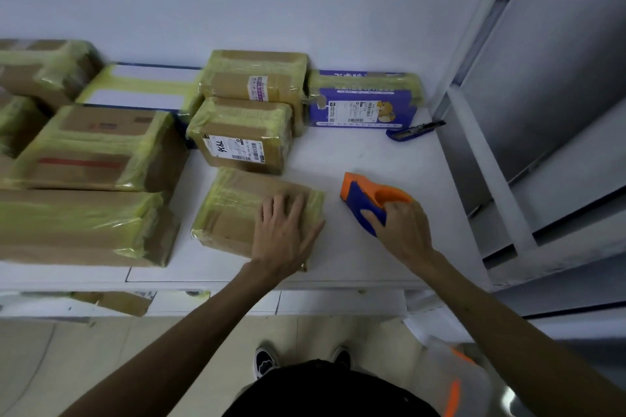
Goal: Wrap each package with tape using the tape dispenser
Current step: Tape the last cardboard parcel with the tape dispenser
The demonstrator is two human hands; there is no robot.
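We cannot see the near right corner of the package [233, 213], because the left hand [284, 234] lies flat over it, fingers straight and slightly spread, pressing on its top. The back of the tape dispenser [364, 200] is hidden under the right hand [403, 230], whose fingers and thumb curl round its body and grip it. We cannot make out the tape roll or the blade. At the left edge several large wrapped boxes [88, 149] are cut off by the frame. The print on the labelled package [240, 135] is too blurred for us to read, apart from some handwritten digits. A dark blue tool [415, 130] near the purple box [366, 101] is too small for us to name. At the bottom right an orange and grey object [454, 379] is blurred.

The package is a flat brown cardboard box, banded across its left part and along its ends with yellowish clear tape that wrinkles and shines. Its middle shows bare cardboard. It lies on the white table [372, 159] near the front edge, just in front of the labelled package and apart from the tape dispenser to its right. We cannot tell whether the tape dispenser touches the table or hangs just above it. It is blue with an orange front and top
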